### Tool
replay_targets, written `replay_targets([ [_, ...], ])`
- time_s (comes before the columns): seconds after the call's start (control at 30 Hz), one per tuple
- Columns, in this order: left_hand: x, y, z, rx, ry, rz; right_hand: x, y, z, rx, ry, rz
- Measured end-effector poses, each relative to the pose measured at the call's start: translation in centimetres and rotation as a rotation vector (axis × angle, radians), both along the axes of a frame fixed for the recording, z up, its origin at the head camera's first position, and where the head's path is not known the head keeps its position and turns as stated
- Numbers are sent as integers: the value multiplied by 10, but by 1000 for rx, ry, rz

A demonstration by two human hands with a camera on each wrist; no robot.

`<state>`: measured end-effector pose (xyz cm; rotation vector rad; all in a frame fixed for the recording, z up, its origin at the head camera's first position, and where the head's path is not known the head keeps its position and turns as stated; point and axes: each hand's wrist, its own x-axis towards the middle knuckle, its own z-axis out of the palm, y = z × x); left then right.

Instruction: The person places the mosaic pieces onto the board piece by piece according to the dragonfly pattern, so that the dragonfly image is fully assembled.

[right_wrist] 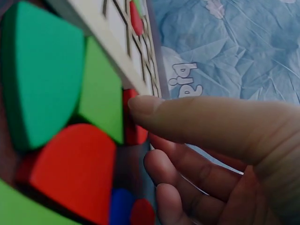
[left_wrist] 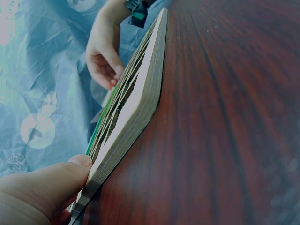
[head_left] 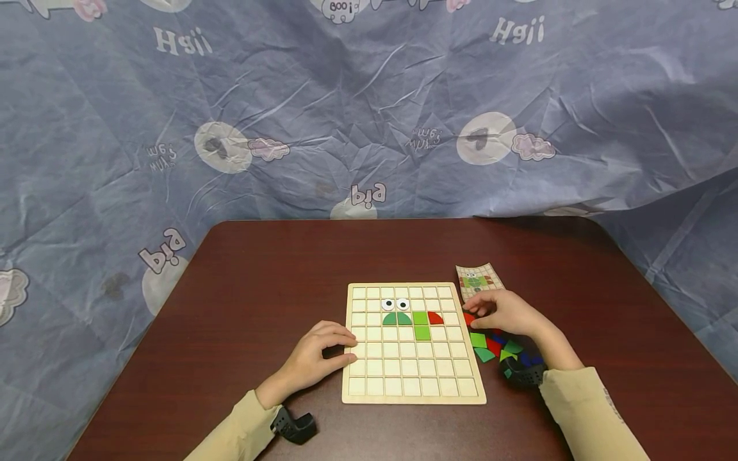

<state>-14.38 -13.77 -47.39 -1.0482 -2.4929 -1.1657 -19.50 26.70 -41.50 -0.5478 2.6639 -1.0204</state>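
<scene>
A square wooden grid board (head_left: 398, 369) lies on the table. My left hand (head_left: 321, 349) rests at its left edge, its thumb (left_wrist: 77, 168) touching the rim in the left wrist view. Set in the grid are two eye pieces (head_left: 395, 305), two dark green quarter circles (head_left: 390, 319), two light green squares (head_left: 423, 333) and a red quarter circle (head_left: 435, 317). Beside the board's right edge, my right hand (head_left: 504, 312) pinches a red piece (right_wrist: 136, 129) between thumb and finger; its full outline is hidden.
Right of the board, partly under my right wrist, lies a pile of loose pieces, with a light green square (head_left: 478, 340), a red piece (head_left: 493, 347) and a dark green one (head_left: 484, 354). A picture card (head_left: 478, 280) sits behind it. Patterned blue cloth (head_left: 369, 115) hangs behind the table.
</scene>
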Motion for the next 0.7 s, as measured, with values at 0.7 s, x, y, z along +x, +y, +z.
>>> replay_targets([
  [0.7,2,0,2,9,4,-2,0,-6,-3,23,25,-26],
])
